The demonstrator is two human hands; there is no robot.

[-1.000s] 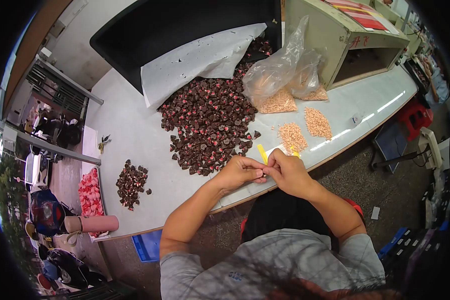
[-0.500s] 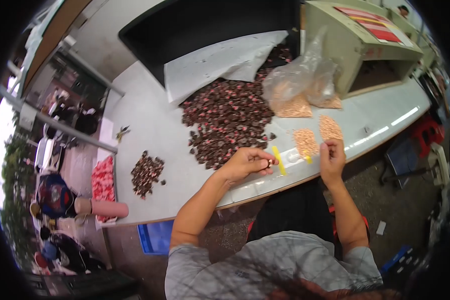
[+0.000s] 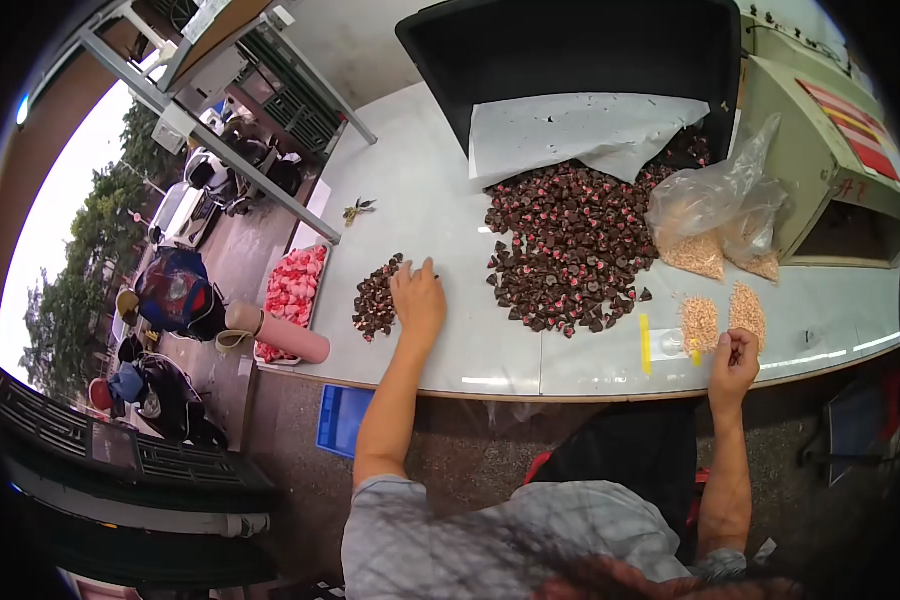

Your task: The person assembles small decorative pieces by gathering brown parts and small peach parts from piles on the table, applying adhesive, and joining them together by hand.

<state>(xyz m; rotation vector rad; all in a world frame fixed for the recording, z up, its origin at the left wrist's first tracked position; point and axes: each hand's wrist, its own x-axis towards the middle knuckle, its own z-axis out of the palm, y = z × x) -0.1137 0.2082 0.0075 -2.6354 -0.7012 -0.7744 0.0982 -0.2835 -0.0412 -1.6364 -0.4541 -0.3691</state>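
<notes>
My left hand (image 3: pixel 419 302) is at the right edge of a small pile of dark pieces (image 3: pixel 374 303) with pale bits among them. Its fingers are apart, and nothing shows between them. My right hand (image 3: pixel 733 370) is closed, thumb against curled fingers, just below two small heaps of pale orange pellets, a left heap (image 3: pixel 699 322) and a right heap (image 3: pixel 748 312). Whatever its fingertips may hold is too small to make out. Between my hands spreads a large pile of dark cone-shaped pieces (image 3: pixel 570 250) with pink spots.
A black bin (image 3: pixel 570 50) lies tipped behind the large pile, with a white sheet (image 3: pixel 540 130) at its mouth. Clear bags of pellets (image 3: pixel 695 255) stand beside a green machine (image 3: pixel 830 150). A pink bottle (image 3: pixel 280 332) and a tray of pink-red pieces (image 3: pixel 295 285) are at the left.
My left hand has moved left from beside the yellow tape to the small dark pile, and its fingers have opened. My right hand stays by the pellets. The view has turned left.
</notes>
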